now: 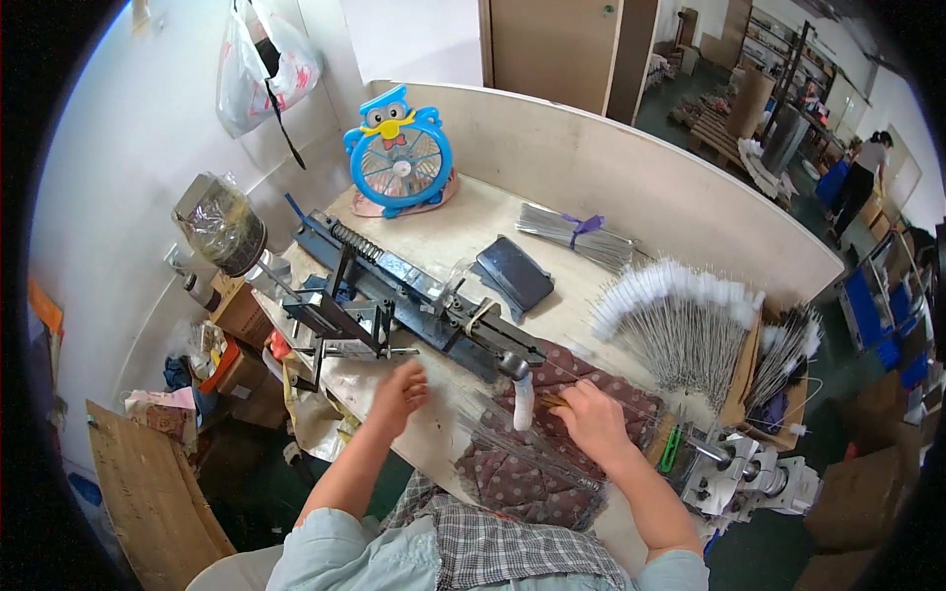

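Note:
My left hand (402,391) is over the table's front edge, fingers curled and slightly blurred; what they hold, if anything, is not visible. It is just below a black metal bracket (340,320). My right hand (594,419) is closed on a small yellow-brown piece (558,401) above a brown dotted quilted cloth (532,443). Left of it, a white-wrapped lever (523,402) hangs from the end of a long dark metal bench device (424,300) with a spring. Thin wires (522,438) lie on the cloth between my hands.
A large fan-shaped pile of white-tipped wire brushes (680,330) lies right, beside a cardboard box (744,384). A green-handled cutter (672,448) and a clamped metal machine (754,476) are near my right forearm. Behind are a dark pouch (514,274), tied wires (576,233) and a blue fan (401,163).

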The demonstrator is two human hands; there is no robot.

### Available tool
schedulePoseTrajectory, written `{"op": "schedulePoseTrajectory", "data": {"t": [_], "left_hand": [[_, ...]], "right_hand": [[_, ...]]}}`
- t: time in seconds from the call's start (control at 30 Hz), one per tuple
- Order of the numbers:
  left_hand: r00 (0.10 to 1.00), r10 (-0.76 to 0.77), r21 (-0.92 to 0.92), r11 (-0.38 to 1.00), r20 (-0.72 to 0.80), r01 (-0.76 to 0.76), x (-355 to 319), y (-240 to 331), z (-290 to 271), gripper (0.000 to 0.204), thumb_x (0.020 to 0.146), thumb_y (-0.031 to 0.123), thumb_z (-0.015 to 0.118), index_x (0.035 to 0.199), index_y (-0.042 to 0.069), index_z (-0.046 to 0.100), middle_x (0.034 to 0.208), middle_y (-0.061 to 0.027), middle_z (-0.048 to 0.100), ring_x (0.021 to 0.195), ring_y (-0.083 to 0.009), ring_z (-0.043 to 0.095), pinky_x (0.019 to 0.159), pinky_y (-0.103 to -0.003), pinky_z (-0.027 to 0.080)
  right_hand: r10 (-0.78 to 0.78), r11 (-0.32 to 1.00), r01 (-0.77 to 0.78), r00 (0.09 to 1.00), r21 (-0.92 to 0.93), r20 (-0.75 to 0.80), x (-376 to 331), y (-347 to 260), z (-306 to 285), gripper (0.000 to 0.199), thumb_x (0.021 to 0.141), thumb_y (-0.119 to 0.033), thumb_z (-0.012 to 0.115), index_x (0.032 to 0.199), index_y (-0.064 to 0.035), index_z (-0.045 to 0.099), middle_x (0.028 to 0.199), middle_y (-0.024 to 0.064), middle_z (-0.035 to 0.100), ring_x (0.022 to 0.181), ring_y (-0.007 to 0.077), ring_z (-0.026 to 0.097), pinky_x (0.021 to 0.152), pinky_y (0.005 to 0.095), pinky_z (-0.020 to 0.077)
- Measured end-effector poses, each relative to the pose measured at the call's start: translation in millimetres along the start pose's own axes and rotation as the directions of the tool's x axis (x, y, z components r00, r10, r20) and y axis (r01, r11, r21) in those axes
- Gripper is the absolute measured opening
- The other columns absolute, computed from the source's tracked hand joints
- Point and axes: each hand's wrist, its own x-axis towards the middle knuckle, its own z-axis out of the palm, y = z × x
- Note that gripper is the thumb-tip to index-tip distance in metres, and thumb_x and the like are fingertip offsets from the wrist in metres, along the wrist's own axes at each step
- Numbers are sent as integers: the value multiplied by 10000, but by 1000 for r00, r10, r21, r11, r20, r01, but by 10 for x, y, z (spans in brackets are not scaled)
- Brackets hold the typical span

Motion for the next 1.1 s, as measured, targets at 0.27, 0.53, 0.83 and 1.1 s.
{"op": "schedulePoseTrajectory", "data": {"t": [0.27,0.53,0.83,1.1], "left_hand": [[999,-23,-212,977,-30,16,62,244,-240,229,845,321,640,873,94,619,723,22,580,684,-110,554,641,-259,466],[992,129,-135,983,6,-127,-106,-23,254,79,791,139,623,780,69,588,683,-19,571,580,-120,523,539,-259,430],[861,31,83,993,508,-85,-695,-447,2021,190,905,181,575,887,0,631,769,-50,619,644,-104,535,591,-252,425],[819,134,172,947,558,-272,-669,-595,2124,174,910,153,575,946,-8,633,792,-18,612,666,-71,515,600,-217,413]], "right_hand": [[-10,999,9,1000,45,25,-2,-60,-8,160,779,-110,659,908,-37,599,841,126,547,742,327,601,609,400,502],[-55,993,69,988,98,-143,-137,-180,-548,211,754,-60,677,962,-46,642,853,115,622,741,320,608,630,365,493],[313,903,-244,937,354,-153,-211,122,-731,187,801,-158,654,947,-43,670,754,97,628,708,266,593,623,341,466],[348,762,-221,932,609,-97,-351,347,-745,203,780,-134,695,950,-28,669,754,95,626,676,240,569,633,305,452]]}}
